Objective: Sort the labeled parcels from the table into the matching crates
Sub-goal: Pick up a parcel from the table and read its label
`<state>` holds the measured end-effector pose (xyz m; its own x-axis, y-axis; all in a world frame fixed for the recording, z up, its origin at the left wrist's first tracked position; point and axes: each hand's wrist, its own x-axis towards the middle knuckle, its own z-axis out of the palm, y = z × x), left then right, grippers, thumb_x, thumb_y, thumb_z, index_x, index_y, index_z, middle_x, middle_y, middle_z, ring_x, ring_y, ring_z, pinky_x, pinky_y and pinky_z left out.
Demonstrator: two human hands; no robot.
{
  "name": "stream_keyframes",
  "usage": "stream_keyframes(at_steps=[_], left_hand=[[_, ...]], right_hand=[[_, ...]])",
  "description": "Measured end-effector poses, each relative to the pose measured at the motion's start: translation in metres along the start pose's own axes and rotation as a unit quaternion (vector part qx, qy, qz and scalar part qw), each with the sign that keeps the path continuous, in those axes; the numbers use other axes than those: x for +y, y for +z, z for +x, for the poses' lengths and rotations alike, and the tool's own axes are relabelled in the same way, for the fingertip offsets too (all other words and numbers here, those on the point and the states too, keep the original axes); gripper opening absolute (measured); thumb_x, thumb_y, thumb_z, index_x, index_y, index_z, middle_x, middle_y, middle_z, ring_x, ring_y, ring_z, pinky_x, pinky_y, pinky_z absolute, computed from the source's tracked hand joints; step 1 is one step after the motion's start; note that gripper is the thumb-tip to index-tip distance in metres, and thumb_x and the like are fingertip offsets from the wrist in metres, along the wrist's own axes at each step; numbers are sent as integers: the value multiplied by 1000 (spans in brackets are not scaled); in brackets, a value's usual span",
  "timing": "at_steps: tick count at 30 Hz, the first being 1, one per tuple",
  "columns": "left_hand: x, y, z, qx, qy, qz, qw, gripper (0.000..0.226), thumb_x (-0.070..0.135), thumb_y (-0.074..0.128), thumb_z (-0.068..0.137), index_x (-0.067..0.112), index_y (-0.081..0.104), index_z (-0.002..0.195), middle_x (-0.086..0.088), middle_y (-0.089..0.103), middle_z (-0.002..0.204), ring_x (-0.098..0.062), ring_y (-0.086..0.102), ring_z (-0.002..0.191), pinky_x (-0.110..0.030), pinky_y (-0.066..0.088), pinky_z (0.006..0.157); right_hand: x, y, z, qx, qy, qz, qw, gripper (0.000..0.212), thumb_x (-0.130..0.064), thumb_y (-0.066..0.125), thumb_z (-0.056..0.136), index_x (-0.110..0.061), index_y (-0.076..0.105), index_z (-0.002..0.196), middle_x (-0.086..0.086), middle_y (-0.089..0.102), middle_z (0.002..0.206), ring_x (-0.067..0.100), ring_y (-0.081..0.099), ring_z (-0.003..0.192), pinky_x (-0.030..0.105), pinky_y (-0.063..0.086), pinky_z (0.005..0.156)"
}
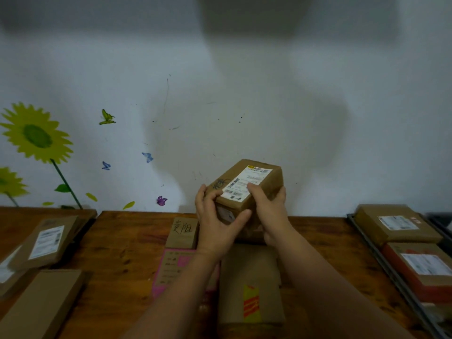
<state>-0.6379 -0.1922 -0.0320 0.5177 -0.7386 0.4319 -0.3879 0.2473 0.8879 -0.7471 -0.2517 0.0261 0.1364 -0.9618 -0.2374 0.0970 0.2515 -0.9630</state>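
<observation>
Cardboard parcel (244,189) gripped label-up by left hand (215,216) and right hand (266,206); two sit in the crate (381,259) at the right edge of the table (122,241), several remain unsorted.

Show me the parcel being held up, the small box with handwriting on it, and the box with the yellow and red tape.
held parcel (241,179): head view, white label on its top face.
handwritten box (182,230): head view, its written face.
taped box (252,270): head view, bare cardboard above the tape.
</observation>
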Motion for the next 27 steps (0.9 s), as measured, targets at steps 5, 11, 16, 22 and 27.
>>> stream_keyframes(at_steps=[5,11,16,22,27], left_hand=[[7,-13,20,27,-189,-189,963,68,69,57,85,40,37,144,4,46,148,-16,52,131,-36,55,97],[12,-16,20,-55,-307,-291,905,52,51,65,92,30,53,138,-1,68,131,-25,65,119,-47,59,88],[26,-8,14,-72,-300,-358,881,46,26,65,96,30,49,139,-7,72,123,-30,70,112,-46,61,76],[19,-15,21,-63,-275,-308,908,49,13,58,95,35,51,137,-6,75,115,-37,69,112,-52,60,82],[19,-27,25,-79,-253,-322,909,61,13,59,78,33,55,135,-9,72,124,-38,67,116,-63,50,101]], right_hand=[[1,-12,5,-14,-22,36,999,86,-37,75,92,-44,20,158,-3,63,138,21,67,112,50,62,82],[11,-14,7,-18,-52,88,995,92,-30,77,91,-45,17,158,-1,62,138,23,68,115,57,58,95],[22,-13,2,-25,-69,94,993,99,-34,82,80,-54,19,155,-1,65,133,26,68,116,59,57,96],[24,-24,4,-60,-54,114,990,101,-18,75,92,-45,6,161,6,67,135,28,70,116,62,54,100],[15,-40,7,-50,-47,91,993,125,-53,84,73,-40,-1,164,8,60,143,29,57,132,63,36,117]])
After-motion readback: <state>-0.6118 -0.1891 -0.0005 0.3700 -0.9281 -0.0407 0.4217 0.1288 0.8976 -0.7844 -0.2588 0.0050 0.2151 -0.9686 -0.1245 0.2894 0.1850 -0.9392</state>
